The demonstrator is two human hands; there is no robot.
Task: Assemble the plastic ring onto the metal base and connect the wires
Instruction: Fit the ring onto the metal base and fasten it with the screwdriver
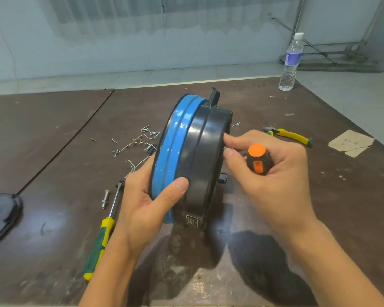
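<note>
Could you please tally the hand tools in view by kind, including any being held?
Screwdrivers: 2 (green-and-yellow screwdriver lying loose; orange-capped screwdriver held in the right hand)
Pliers: 1 (yellow-handled pliers)
Total: 3

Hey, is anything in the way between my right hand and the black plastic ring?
Nothing visible. The right hand, gripping an orange-capped screwdriver, has its fingertips at the edge of the black plastic ring, while the left hand holds the blue metal base upright on the table.
</note>
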